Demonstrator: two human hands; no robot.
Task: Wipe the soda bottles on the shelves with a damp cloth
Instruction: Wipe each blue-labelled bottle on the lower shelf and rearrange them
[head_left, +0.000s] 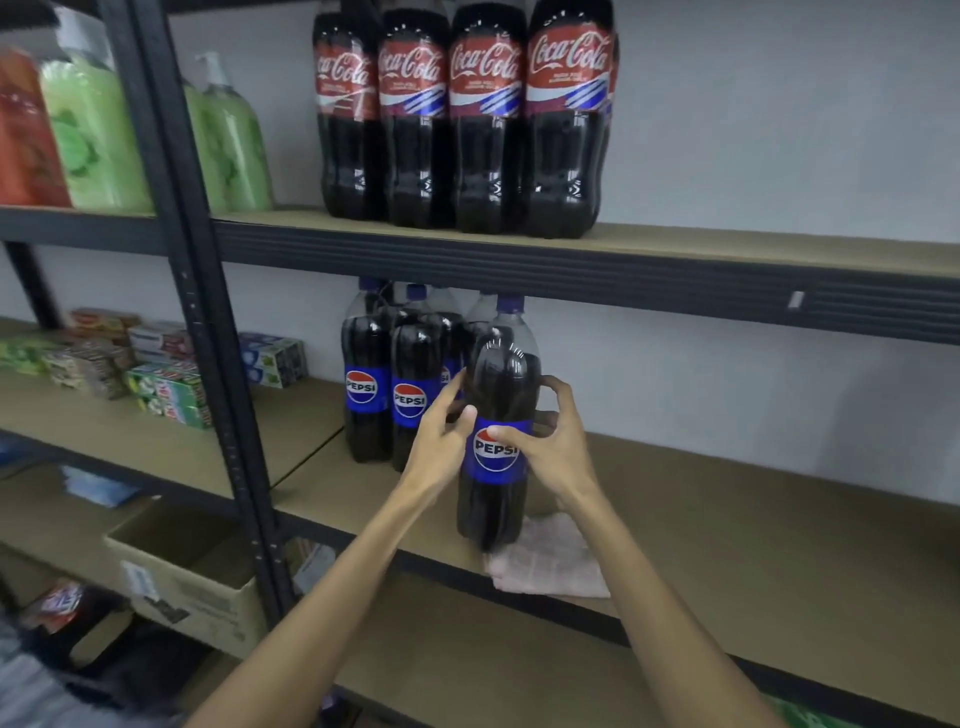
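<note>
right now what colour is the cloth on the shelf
The cloth is pale pink; head view shows it best.

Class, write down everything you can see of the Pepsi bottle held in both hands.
The Pepsi bottle is large, clear plastic, filled with dark cola, with a blue cap and a blue label bearing the round logo. It is roughly upright at the front edge of the shelf, its base beside a pale cloth. The left hand grips its left side; the right hand grips its right, thumb on the label.
</note>
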